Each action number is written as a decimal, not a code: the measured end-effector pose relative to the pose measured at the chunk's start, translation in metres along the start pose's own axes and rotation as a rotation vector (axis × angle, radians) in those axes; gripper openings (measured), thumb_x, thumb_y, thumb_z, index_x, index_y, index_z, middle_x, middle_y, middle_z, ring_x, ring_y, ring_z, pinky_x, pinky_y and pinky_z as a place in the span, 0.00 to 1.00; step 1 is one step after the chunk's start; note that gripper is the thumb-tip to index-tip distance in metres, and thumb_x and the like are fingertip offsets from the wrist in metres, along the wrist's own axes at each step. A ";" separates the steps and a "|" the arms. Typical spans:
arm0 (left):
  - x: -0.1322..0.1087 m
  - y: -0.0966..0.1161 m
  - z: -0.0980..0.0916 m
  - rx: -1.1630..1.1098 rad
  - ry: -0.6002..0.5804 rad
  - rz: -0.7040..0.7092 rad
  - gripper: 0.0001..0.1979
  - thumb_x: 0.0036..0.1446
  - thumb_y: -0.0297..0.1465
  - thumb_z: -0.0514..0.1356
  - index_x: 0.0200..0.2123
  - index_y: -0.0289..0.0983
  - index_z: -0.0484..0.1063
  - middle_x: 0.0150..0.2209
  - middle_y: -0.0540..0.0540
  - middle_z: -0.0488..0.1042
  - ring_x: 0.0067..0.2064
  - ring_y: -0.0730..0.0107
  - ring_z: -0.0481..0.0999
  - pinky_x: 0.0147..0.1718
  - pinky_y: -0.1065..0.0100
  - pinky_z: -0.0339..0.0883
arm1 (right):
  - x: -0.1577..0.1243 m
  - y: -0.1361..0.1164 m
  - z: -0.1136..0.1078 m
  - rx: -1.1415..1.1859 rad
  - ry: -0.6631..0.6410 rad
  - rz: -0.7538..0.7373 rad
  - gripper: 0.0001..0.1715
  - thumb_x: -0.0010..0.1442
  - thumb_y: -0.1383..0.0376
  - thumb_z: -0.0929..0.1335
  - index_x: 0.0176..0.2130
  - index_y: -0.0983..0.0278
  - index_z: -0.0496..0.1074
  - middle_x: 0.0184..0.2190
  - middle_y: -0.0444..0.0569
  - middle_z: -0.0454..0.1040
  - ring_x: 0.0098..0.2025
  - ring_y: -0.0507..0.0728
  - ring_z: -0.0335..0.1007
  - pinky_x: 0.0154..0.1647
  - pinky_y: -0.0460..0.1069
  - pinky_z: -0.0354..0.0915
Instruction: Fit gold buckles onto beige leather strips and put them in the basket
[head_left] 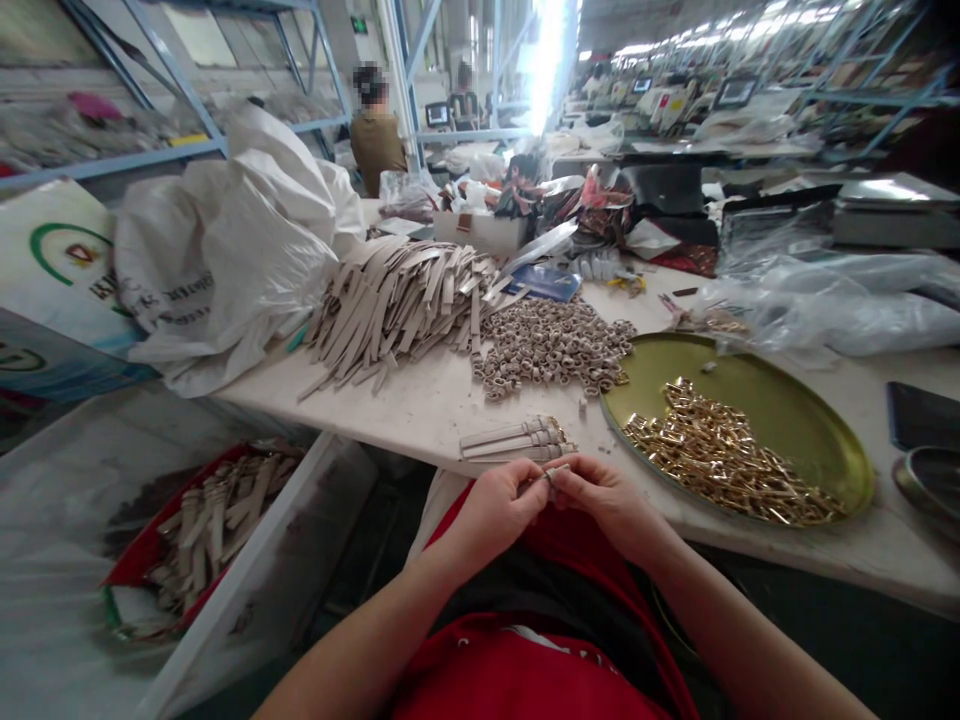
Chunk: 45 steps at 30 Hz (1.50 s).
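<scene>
My left hand (517,496) and my right hand (589,485) meet at the table's front edge, fingertips pinched together. Between them is a small beige strap piece (553,478), mostly covered by the fingers. Just beyond, several beige straps with gold buckles (514,440) lie side by side. A heap of small beige strap loops (551,345) sits farther back, beside a large pile of flat beige straps (405,300). To the right, a round gold-coloured tray (750,375) holds a heap of gold buckles (727,455).
A white bin (247,560) at lower left contains a red-lined bag of strap pieces (217,520). White sacks (240,230) crowd the table's left side. Clear plastic bags (847,300), a dark phone-like slab (924,415) and a metal bowl (934,480) are at right.
</scene>
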<state>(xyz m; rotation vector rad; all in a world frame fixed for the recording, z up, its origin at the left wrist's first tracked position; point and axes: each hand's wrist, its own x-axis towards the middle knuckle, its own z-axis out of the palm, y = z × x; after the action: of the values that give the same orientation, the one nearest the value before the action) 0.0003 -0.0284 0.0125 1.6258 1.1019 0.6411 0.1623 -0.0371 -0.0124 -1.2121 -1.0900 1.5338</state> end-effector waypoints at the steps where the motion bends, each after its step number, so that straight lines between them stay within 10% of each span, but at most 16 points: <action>1: -0.001 -0.001 0.001 -0.024 0.003 0.003 0.12 0.57 0.35 0.51 0.30 0.34 0.69 0.22 0.51 0.67 0.25 0.75 0.64 0.24 0.75 0.57 | 0.001 0.004 0.001 0.037 0.009 0.014 0.19 0.48 0.52 0.71 0.33 0.65 0.74 0.22 0.43 0.70 0.25 0.50 0.63 0.29 0.47 0.62; 15: 0.013 -0.023 -0.005 -0.097 0.026 -0.121 0.11 0.54 0.29 0.54 0.43 0.35 0.62 0.31 0.49 0.73 0.30 0.74 0.70 0.30 0.73 0.61 | 0.004 0.006 0.003 0.067 -0.003 0.015 0.27 0.55 0.44 0.63 0.34 0.64 0.73 0.25 0.46 0.71 0.29 0.53 0.65 0.32 0.49 0.62; 27: 0.022 -0.028 -0.005 0.112 -0.013 -0.229 0.17 0.51 0.43 0.58 0.38 0.36 0.66 0.26 0.51 0.72 0.27 0.72 0.69 0.25 0.73 0.57 | 0.011 0.027 -0.002 0.446 -0.197 0.432 0.20 0.45 0.55 0.74 0.31 0.63 0.66 0.21 0.40 0.67 0.23 0.48 0.60 0.25 0.43 0.55; 35: 0.003 -0.018 -0.004 -0.154 -0.049 -0.200 0.14 0.51 0.40 0.60 0.33 0.34 0.69 0.31 0.49 0.73 0.32 0.73 0.69 0.30 0.72 0.61 | -0.006 0.024 0.004 0.398 -0.089 0.244 0.20 0.48 0.55 0.73 0.28 0.63 0.61 0.23 0.40 0.65 0.24 0.49 0.59 0.26 0.44 0.57; 41: -0.017 -0.014 0.002 -0.448 -0.172 -0.218 0.17 0.51 0.39 0.62 0.39 0.32 0.69 0.34 0.45 0.73 0.32 0.73 0.70 0.29 0.71 0.64 | -0.020 0.022 0.011 -0.130 0.279 -0.090 0.18 0.50 0.55 0.70 0.35 0.61 0.62 0.21 0.38 0.64 0.22 0.49 0.58 0.23 0.45 0.57; 45: -0.026 -0.017 0.009 -0.482 -0.170 -0.214 0.17 0.50 0.39 0.62 0.37 0.31 0.69 0.31 0.46 0.73 0.29 0.74 0.70 0.29 0.71 0.63 | -0.030 0.020 0.014 -0.403 0.296 -0.214 0.12 0.54 0.57 0.67 0.35 0.63 0.66 0.20 0.39 0.63 0.21 0.50 0.57 0.23 0.45 0.56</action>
<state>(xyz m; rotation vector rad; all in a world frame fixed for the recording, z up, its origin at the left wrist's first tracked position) -0.0102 -0.0547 -0.0037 1.1103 0.8962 0.5626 0.1505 -0.0727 -0.0235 -1.4817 -1.3151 0.9616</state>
